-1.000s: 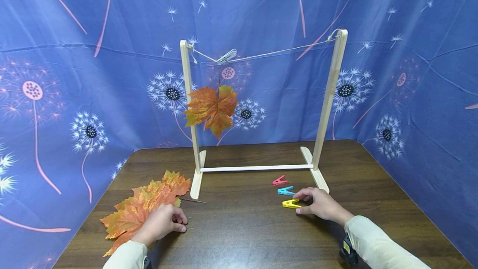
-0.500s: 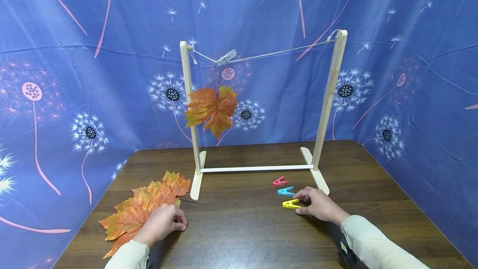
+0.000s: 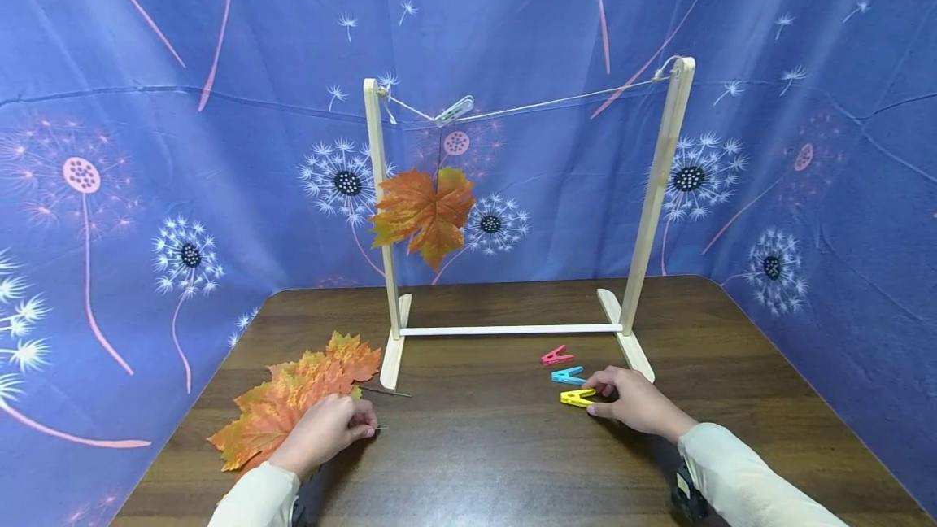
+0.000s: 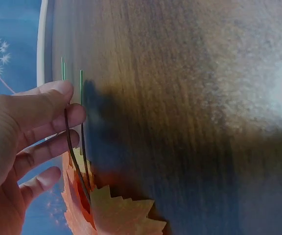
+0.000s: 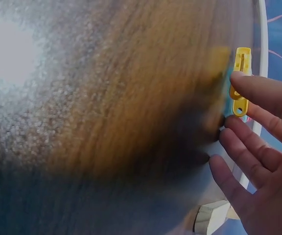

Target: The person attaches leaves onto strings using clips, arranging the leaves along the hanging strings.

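In the head view, my left hand (image 3: 329,429) is at the orange artificial maple leaves (image 3: 274,405), piled on the left of the table. Its thumb and index finger pinch the thin brown stem (image 4: 68,129) of one leaf, the green tip sticking out past them. A second stem (image 4: 82,132) runs close beside the fingers. On the right, my right hand (image 3: 640,401) pinches a yellow clothespin (image 5: 241,58) between thumb and index finger, low at the tabletop. Blue (image 3: 567,375) and red (image 3: 557,355) clothespins lie just behind it.
A wooden frame (image 3: 662,177) stands at the back of the table (image 3: 476,454), a string (image 3: 556,103) tied between its posts. One maple leaf (image 3: 428,210) hangs from the string by a white clothespin (image 3: 455,110). A blue dandelion-print cloth (image 3: 542,15) hangs behind.
My left fingers have moved slightly forward and taken the stem in a pinch. The right hand stays at the yellow clothespin. The head view has shifted a little.
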`<state>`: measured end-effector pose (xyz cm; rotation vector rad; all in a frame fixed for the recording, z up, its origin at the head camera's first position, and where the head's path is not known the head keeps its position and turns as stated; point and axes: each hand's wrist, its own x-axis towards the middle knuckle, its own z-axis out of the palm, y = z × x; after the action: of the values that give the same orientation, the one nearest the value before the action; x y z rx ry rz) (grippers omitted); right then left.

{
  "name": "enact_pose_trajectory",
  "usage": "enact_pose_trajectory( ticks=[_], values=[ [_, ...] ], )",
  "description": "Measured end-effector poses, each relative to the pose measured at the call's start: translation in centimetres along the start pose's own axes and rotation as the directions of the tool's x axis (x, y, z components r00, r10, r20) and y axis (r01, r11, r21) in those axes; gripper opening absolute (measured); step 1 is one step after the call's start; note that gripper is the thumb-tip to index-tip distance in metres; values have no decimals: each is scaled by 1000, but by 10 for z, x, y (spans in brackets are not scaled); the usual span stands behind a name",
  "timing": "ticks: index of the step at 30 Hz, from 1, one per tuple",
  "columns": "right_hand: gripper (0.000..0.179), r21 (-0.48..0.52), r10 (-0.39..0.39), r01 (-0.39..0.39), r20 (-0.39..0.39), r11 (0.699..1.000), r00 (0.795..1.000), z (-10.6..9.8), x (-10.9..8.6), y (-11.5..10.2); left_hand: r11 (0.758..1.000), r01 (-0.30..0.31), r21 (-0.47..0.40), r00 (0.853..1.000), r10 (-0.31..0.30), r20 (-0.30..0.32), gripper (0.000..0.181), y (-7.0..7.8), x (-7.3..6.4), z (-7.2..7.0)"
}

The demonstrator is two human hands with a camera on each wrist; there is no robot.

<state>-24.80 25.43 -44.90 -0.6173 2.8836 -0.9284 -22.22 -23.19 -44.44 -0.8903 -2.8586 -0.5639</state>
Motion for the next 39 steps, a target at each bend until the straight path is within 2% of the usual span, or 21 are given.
enact_pose_trajectory(
  ticks=[7, 14, 18, 22, 28, 34, 39],
  values=[
    [25, 86, 2, -1, -12, 996, 1000, -8, -2, -2, 1000, -4, -4, 1000, 4, -5, 16, 2, 5, -5],
    [25, 163, 8, 3, -71, 987, 997, -15, 0, -9, 997, -69, 20, 997, 70, -38, 14, 5, 14, -14],
    [29, 191, 4, 16, -104, 981, 995, -18, 2, -14, 997, -79, 21, 996, 80, -44, 13, 8, 21, -20],
    [33, 194, 7, 19, -133, 981, 991, -22, 5, -18, 997, -74, 14, 996, 74, -44, 11, 12, 30, -29],
    [25, 166, -4, 32, -162, 986, 987, -30, 9, -22, 997, -82, -8, 995, 81, -60, 12, 23, 43, -45],
    [25, 163, -6, 34, -169, 986, 986, -42, 12, -27, 998, -10, -66, 999, 7, -48, 11, 38, 56, -60],
    [27, 158, -22, 51, -179, 986, 984, -54, 16, -34, 988, 68, -141, 996, -75, -50, 11, 48, 67, -69]
  ],
)
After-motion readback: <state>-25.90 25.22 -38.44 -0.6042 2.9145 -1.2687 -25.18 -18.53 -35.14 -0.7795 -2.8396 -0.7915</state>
